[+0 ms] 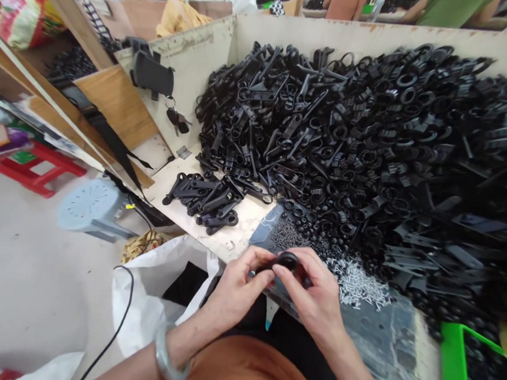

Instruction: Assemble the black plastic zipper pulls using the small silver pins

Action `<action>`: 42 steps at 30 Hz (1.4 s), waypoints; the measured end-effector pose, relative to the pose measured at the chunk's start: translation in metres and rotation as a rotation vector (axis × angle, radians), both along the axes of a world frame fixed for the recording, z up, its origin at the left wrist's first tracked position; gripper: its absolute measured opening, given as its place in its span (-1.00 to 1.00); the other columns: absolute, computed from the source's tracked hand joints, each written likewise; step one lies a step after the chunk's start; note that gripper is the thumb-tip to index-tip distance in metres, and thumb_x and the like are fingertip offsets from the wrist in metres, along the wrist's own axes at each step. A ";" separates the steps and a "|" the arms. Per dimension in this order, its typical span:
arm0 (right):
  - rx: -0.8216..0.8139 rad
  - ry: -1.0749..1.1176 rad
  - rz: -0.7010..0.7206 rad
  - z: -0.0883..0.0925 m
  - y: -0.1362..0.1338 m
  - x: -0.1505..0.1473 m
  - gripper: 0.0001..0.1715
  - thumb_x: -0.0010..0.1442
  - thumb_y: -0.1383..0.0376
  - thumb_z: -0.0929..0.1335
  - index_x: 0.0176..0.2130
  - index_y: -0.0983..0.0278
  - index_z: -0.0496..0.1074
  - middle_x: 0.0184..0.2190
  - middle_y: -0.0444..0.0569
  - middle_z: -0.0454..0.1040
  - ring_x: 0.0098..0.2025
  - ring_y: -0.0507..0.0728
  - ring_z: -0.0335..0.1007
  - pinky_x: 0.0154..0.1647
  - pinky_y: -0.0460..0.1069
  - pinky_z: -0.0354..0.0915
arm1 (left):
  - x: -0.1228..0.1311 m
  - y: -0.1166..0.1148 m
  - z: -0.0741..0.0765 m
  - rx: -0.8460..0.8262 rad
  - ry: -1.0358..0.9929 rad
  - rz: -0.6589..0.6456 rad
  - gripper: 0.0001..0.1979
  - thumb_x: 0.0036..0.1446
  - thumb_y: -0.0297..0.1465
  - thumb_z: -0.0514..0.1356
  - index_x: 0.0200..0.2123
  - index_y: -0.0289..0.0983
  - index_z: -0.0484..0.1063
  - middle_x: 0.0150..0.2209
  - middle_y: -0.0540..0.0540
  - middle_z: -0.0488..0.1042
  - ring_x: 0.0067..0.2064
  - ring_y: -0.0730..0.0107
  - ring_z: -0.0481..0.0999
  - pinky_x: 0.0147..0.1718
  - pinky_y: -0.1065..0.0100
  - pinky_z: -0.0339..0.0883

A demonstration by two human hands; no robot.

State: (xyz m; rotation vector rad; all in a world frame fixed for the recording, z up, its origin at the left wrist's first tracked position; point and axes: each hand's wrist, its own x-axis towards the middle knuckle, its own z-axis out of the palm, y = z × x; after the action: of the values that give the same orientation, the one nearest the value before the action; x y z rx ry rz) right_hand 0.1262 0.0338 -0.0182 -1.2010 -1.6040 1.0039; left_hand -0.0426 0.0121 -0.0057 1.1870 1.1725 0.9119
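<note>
Between my two hands, at the front edge of the workbench, is a black plastic part with a round ring end (288, 260). My left hand (242, 280) pinches it from the left, thumb and fingers closed. From the right, my right hand (313, 287) grips the same part with its thumb near the ring. Fingers cover most of the piece, so its full shape is hidden. Just beyond my hands lie small dark screws (291, 235), and silvery pins or screws (360, 285) are heaped to the right.
A large heap of black plastic parts (330, 126) fills the bench behind. Several black arm-like pieces (210, 201) lie at left. A green bin (455, 364) stands at right, a white sack (146, 305) hangs below left, and a blue stool (90, 205) is on the floor.
</note>
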 end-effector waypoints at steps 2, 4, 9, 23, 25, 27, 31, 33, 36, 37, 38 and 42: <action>-0.015 0.011 -0.034 -0.001 0.001 0.003 -0.85 0.25 0.18 0.44 -0.25 0.22 0.56 -0.36 -0.08 0.51 -0.47 0.03 0.28 -0.45 -0.07 0.24 | -0.004 0.006 0.001 0.095 0.101 0.007 -0.82 0.33 -0.34 0.18 -0.07 -0.24 0.51 -0.07 -0.13 0.55 -0.04 0.25 0.54 -0.06 0.27 0.42; -0.107 0.091 -0.063 -0.001 0.002 0.006 -0.78 0.23 0.12 0.46 -0.26 0.23 0.57 -0.42 -0.09 0.51 -0.50 0.03 0.27 -0.48 -0.07 0.24 | -0.006 0.008 0.004 0.211 0.204 -0.041 -0.82 0.36 -0.35 0.15 -0.08 -0.24 0.52 -0.07 -0.13 0.56 -0.02 0.25 0.52 0.01 0.24 0.37; -0.267 0.261 -0.103 0.004 0.004 0.008 -0.66 0.14 0.03 0.51 -0.26 0.24 0.58 -0.42 -0.08 0.55 -0.45 0.05 0.33 -0.45 -0.08 0.31 | 0.004 0.004 0.010 0.377 0.356 -0.126 -0.76 0.45 -0.33 0.00 -0.21 -0.25 0.42 -0.21 -0.10 0.51 -0.13 0.29 0.44 -0.10 0.27 0.32; -0.613 0.710 -0.090 0.009 -0.003 -0.016 -0.49 -0.05 -0.01 0.63 -0.18 0.24 0.66 -0.46 -0.13 0.49 -0.59 -0.13 0.01 -0.64 -0.20 0.04 | 0.021 -0.008 -0.004 0.436 0.364 0.096 -0.69 0.45 -0.37 -0.03 0.12 -0.21 0.40 0.08 -0.19 0.57 0.11 0.22 0.54 0.10 0.19 0.41; -0.581 0.717 -0.090 0.010 -0.004 -0.018 -0.53 -0.02 0.00 0.62 -0.21 0.25 0.66 -0.51 -0.15 0.47 -0.62 -0.13 -0.01 -0.66 -0.19 0.03 | 0.022 -0.009 -0.005 0.431 0.353 0.104 -0.67 0.45 -0.37 -0.02 0.15 -0.19 0.41 0.12 -0.18 0.56 0.15 0.21 0.53 0.15 0.17 0.40; -0.533 0.707 -0.102 0.007 -0.004 -0.020 -0.56 0.00 0.01 0.61 -0.24 0.25 0.66 -0.46 -0.09 0.54 -0.56 -0.07 0.20 -0.57 -0.16 0.22 | 0.024 -0.010 -0.010 0.423 0.342 0.108 -0.67 0.45 -0.35 -0.03 0.12 -0.19 0.44 0.09 -0.19 0.58 0.14 0.20 0.54 0.15 0.15 0.42; -0.464 0.678 -0.119 0.001 0.001 -0.022 -0.60 0.00 0.01 0.60 -0.29 0.26 0.65 -0.39 -0.01 0.61 -0.44 0.05 0.40 -0.42 -0.08 0.36 | 0.024 -0.008 -0.016 0.320 0.283 0.137 -0.65 0.44 -0.30 -0.03 0.12 -0.21 0.46 0.12 -0.21 0.56 0.16 0.15 0.52 0.19 0.09 0.36; -0.501 0.701 -0.082 0.002 0.006 -0.019 -0.61 -0.01 0.02 0.60 -0.32 0.26 0.64 -0.43 -0.03 0.61 -0.59 -0.04 0.21 -0.59 -0.12 0.20 | 0.021 -0.005 -0.012 0.204 0.201 0.085 -0.63 0.44 -0.25 0.00 0.14 -0.22 0.46 0.09 -0.21 0.57 0.10 0.14 0.54 0.13 0.10 0.40; -0.594 0.779 0.006 0.007 0.013 -0.012 -0.63 0.00 0.04 0.59 -0.34 0.26 0.63 -0.45 -0.03 0.62 -0.70 -0.16 -0.15 -0.70 -0.16 -0.08 | 0.012 0.000 0.005 0.099 0.104 -0.080 -0.64 0.40 -0.25 0.08 0.13 -0.25 0.47 -0.04 -0.19 0.58 -0.12 0.22 0.56 -0.09 0.22 0.46; -0.623 0.810 0.029 0.009 0.015 -0.011 -0.64 0.01 0.05 0.59 -0.33 0.26 0.63 -0.45 -0.03 0.63 -0.70 -0.18 -0.23 -0.70 -0.17 -0.14 | 0.009 0.001 0.011 0.104 0.108 -0.120 -0.65 0.38 -0.28 0.10 0.12 -0.25 0.48 -0.05 -0.18 0.57 -0.15 0.25 0.54 -0.12 0.25 0.44; -0.647 0.842 0.043 0.011 0.017 -0.010 -0.65 0.01 0.05 0.60 -0.33 0.25 0.63 -0.45 -0.03 0.63 -0.70 -0.19 -0.27 -0.70 -0.18 -0.17 | 0.007 0.001 0.017 0.123 0.128 -0.136 -0.67 0.36 -0.31 0.12 0.11 -0.26 0.49 -0.06 -0.17 0.56 -0.16 0.27 0.52 -0.14 0.28 0.42; -0.689 0.927 0.067 0.011 0.021 -0.012 -0.64 0.00 0.06 0.60 -0.30 0.24 0.62 -0.47 -0.06 0.63 -0.70 -0.21 -0.35 -0.71 -0.19 -0.23 | 0.003 0.003 0.029 0.220 0.240 -0.109 -0.77 0.31 -0.37 0.16 -0.02 -0.28 0.50 -0.18 -0.11 0.52 -0.20 0.30 0.46 -0.18 0.32 0.35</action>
State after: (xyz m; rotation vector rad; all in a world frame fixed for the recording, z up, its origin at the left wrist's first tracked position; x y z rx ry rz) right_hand 0.1141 0.0547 -0.0072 -0.8511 -0.5689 1.8876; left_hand -0.0396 0.0151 0.0232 1.5581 1.2049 0.8477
